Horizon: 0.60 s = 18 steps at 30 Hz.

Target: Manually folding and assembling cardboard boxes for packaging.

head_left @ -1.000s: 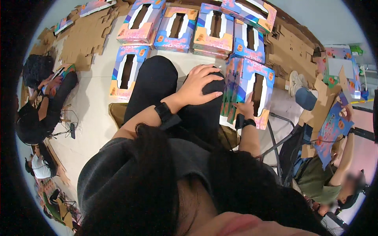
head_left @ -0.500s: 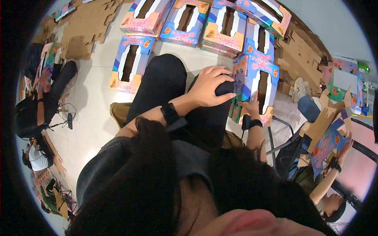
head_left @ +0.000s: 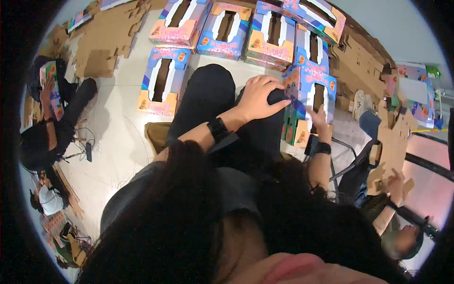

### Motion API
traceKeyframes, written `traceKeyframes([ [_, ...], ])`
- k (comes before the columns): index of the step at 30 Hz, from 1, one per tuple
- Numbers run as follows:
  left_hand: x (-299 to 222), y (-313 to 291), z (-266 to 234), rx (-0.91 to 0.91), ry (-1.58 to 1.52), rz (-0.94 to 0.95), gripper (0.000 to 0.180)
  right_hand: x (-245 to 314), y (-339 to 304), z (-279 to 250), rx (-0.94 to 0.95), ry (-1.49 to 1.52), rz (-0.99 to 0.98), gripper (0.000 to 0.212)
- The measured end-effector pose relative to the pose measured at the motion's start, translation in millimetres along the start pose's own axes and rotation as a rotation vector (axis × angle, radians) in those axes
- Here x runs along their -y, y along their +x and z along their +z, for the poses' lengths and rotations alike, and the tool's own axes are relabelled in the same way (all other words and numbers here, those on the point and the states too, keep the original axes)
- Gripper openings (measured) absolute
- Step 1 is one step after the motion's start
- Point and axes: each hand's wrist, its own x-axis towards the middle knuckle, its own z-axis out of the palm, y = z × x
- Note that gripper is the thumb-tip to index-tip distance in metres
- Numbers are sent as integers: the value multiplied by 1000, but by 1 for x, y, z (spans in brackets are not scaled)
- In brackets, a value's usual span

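Observation:
My left hand [head_left: 261,98] lies palm down over my knee, its fingers stretched out and nothing in it. Beside that knee, on the right, stands a blue, pink and peach printed carton [head_left: 305,87] with a long cutout in its top. Over the near part of this carton is my right hand [head_left: 321,124], slightly blurred, fingers apart and holding nothing. Whether its fingertips touch the carton I cannot tell. Just beyond stands another such carton [head_left: 318,61], its far part under a carton lying at an angle [head_left: 338,29].
More printed cartons [head_left: 222,47] stand in a row ahead, and a single one [head_left: 178,75] is left of my knees. Flattened brown cardboard [head_left: 97,54] lies at the far left. On the right, a co-worker's hand [head_left: 396,184] holds a brown cardboard sheet [head_left: 395,135]. Another person [head_left: 47,92] sits left with a carton.
My right hand has shifted to the right across the carton, fingers more spread. My left hand stays on the knee. The right co-worker's cardboard has turned from its printed face to plain brown.

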Motion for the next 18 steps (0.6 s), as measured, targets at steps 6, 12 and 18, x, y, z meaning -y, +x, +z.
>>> traceKeyframes([
  [6,-8,-5,-13,-139,-141,142,25,139,-89,-95,226,-72,-420,59],
  [12,-39,-14,-79,-318,-379,-35,17,189,-173,-108,474,3,-549,54],
  [18,-73,-56,-163,62,-372,41,14,202,-199,-57,783,187,-624,46],
])
